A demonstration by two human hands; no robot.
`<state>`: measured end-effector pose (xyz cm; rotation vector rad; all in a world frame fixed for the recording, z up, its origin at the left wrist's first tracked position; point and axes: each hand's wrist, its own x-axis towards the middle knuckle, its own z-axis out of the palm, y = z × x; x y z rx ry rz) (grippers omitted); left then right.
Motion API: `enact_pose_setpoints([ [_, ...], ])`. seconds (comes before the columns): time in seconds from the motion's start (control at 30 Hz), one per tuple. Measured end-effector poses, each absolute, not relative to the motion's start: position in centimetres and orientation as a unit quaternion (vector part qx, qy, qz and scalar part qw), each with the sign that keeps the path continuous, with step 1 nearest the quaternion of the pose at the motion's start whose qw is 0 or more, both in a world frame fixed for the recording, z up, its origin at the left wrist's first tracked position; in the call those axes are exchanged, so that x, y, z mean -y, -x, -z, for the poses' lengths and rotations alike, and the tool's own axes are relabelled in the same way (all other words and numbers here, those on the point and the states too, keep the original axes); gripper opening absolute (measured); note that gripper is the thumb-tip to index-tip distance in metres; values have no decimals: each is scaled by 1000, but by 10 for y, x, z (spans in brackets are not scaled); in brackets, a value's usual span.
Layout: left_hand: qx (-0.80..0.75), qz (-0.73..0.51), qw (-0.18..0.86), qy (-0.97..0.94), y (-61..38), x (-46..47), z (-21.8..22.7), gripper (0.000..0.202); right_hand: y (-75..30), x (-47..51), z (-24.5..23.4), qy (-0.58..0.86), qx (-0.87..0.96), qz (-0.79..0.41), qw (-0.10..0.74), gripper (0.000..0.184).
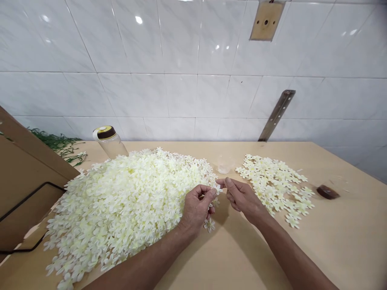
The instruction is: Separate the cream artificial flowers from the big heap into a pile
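Observation:
Between the thumb and fingers of my left hand [195, 208] is a small white artificial flower [219, 188]. My right hand [244, 198] meets it from the other side, thumb and index finger closed at the petals. Whatever the right fingertips pinch is too small to make out. A large heap of pale yellow-white artificial flowers [127, 197] spreads beside and under my left hand. One loose flower [209, 224] lies just below that hand. To the right of my right hand, more flowers [269, 181] are spread in a thinner layer.
A clear cup with whitish contents [224, 166] stands behind my hands. Another clear cup holds dark red liquid [328, 192] at the right. A brown-lidded bottle [111, 143], green stems [57, 144] and a brown panel [33, 185] are at the left. A metal bracket [276, 116] stands against the tiled wall.

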<state>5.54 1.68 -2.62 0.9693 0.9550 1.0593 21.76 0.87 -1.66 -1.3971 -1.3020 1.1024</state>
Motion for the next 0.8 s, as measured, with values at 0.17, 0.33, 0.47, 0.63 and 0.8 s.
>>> enact_pose_setpoints([
  [0.17, -436, -459, 635, -442, -56, -17, 29, 37, -211, -6, 15, 535, 540, -493, 422, 43],
  [0.33, -424, -463, 654, -422, -56, -16, 25, 36, -215, -10, 21, 549, 512, -467, 467, 44],
  [0.47, -416, -460, 674, -401, -56, -16, 22, 36, -220, -13, 24, 548, 495, -478, 475, 48],
  [0.63, -396, -457, 704, -373, -55, -17, 20, 25, -220, -12, 22, 573, 476, -471, 472, 52],
  [0.8, -350, -480, 720, -359, -56, -18, 23, 29, -225, -13, 20, 656, 562, -309, 397, 50],
])
